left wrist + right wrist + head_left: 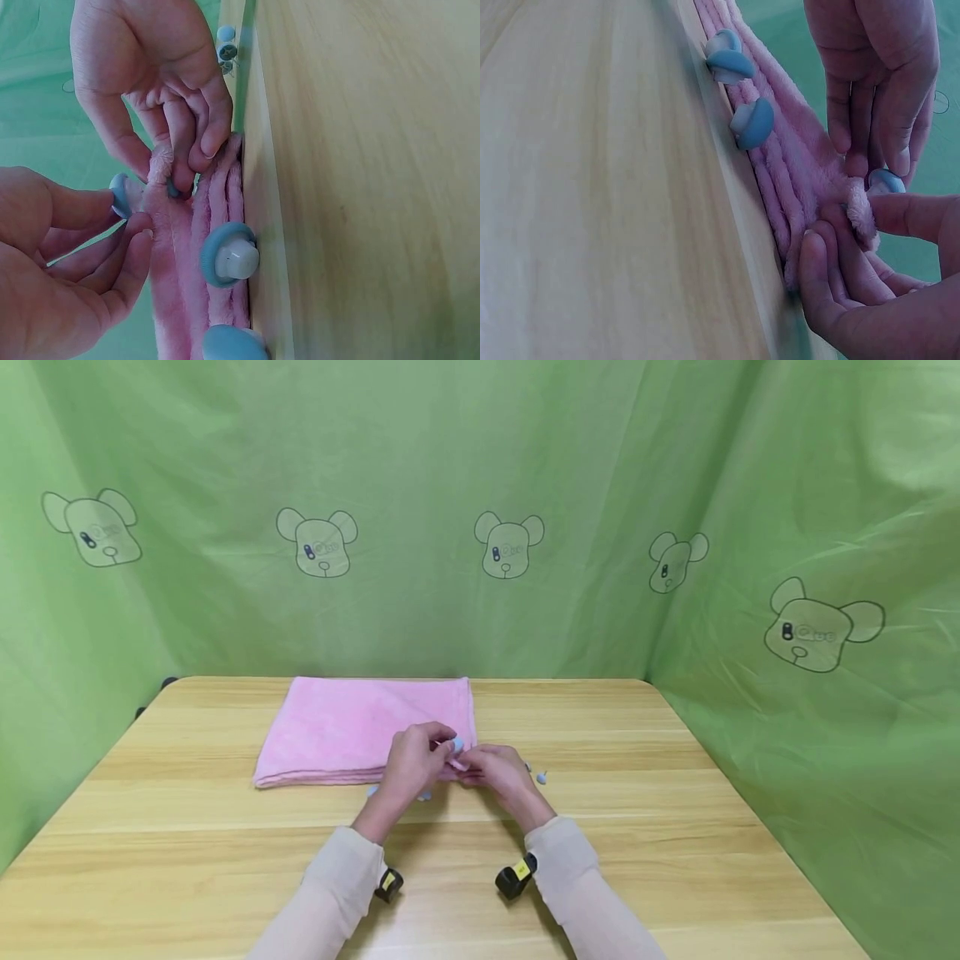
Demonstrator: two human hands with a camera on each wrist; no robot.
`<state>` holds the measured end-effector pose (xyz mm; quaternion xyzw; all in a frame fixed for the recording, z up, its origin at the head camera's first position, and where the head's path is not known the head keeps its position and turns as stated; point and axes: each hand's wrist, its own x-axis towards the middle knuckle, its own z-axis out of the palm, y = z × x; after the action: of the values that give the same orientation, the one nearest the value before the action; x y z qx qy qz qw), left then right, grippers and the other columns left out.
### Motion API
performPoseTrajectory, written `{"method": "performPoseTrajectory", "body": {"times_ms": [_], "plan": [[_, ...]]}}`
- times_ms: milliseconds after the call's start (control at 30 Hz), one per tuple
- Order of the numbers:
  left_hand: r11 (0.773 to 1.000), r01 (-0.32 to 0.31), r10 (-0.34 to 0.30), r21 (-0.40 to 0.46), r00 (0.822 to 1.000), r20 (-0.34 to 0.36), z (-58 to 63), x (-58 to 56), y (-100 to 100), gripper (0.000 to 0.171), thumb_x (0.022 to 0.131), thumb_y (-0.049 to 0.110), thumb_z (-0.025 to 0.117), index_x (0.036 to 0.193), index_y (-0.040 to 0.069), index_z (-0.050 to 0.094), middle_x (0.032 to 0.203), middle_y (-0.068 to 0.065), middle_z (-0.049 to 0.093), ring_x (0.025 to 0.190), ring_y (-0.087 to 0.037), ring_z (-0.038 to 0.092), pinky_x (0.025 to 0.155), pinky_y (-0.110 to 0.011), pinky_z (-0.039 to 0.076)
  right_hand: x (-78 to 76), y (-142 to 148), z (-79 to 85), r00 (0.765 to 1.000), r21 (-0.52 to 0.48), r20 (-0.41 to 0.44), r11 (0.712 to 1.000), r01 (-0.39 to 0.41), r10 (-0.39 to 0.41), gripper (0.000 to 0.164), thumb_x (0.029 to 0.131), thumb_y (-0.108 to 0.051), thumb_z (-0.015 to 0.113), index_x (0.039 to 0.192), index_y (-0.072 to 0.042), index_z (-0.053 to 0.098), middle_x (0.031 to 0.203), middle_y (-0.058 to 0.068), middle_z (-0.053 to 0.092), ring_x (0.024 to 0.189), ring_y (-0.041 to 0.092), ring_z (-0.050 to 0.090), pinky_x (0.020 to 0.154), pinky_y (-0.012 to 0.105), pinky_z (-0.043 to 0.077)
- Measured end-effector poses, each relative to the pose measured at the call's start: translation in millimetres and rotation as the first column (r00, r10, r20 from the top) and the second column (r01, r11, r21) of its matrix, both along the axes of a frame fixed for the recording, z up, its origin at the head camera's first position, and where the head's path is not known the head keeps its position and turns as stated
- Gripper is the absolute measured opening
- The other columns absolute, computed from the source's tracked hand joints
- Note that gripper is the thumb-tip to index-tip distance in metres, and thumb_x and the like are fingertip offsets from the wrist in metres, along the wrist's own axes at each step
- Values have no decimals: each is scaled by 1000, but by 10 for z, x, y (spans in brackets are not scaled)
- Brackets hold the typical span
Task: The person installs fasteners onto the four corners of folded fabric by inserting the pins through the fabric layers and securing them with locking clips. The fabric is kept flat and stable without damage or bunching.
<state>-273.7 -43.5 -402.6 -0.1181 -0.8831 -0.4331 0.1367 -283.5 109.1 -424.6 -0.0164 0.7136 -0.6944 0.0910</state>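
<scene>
Pink plush blanket, folded into a flat, layered rectangle, lying left of centre toward the far edge of a pale wood-grain tabletop; near right corner raised and bunched between two bare hands. With the left hand, thumb and fingertips pinching a light-blue, mushroom-shaped clip with a whitish stem, cap outward, stem side against the lifted fold. With the right hand, thumb and fingers pinching that same plush fold from the other side; sliver of blue between fingertips and fabric, too covered to identify.

Along the blanket's near edge, more rounded blue caps with whitish stems, loose on the wood, just beside the stacked layers; seen from the right wrist, two overlapping and one slightly apart. Beyond the right hand, other small light-blue pieces, one with a thin point sticking up.

At both forearms, off-white cloth sleeves and black wrist cameras with yellow labels. Behind everything, green fabric curtain printed with outlined, round-eared animal heads.
</scene>
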Motion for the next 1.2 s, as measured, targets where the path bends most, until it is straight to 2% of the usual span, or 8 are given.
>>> {"method": "performPoseTrajectory", "body": {"times_ms": [167,267,433,600,800,1200], "plan": [[1000,-3,3,-2,1000,5,-4,11,-2,14,89,7,69,102,6,74,91,-4,73,78,-15,66,74,-36,56,-17,3,-32,1000,8,8,1000,5,-5,21,88,-4,61,102,11,67,89,17,70,82,25,67,76,36,58],[1000,-8,9,-3,1000,20,2,17,-2,14,89,8,69,103,7,74,91,-4,73,79,-16,66,75,-38,55,-20,0,-31,1000,9,26,1000,10,-10,24,94,-7,57,106,11,66,91,19,71,82,24,67,76,35,58],[1000,-11,12,-12,1000,27,10,20,-5,14,89,8,69,102,8,74,89,-5,73,77,-17,66,74,-39,55,-29,-2,-28,999,11,39,1000,16,-17,39,101,-25,55,110,12,64,95,22,70,83,27,68,78,35,57],[1000,-4,4,-12,1000,24,9,21,-10,14,88,8,70,102,9,75,89,-4,73,75,-16,66,73,-38,55,-27,3,-26,999,15,43,1000,0,-1,50,98,-38,59,109,10,66,96,21,70,85,28,67,81,37,57],[999,-12,12,-34,1000,14,11,24,-9,12,88,10,71,100,9,74,87,-2,73,75,-16,65,71,-37,55,-32,12,-41,999,33,38,999,-11,10,49,96,-39,61,108,9,67,95,18,71,85,26,67,80,36,57],[998,-17,20,-65,999,39,26,29,-4,13,88,12,72,101,10,75,85,-3,73,77,-18,66,74,-39,55,-34,13,-44,1000,30,24,1000,-3,2,47,96,-35,62,107,10,67,92,17,71,82,24,67,77,35,57]]}}
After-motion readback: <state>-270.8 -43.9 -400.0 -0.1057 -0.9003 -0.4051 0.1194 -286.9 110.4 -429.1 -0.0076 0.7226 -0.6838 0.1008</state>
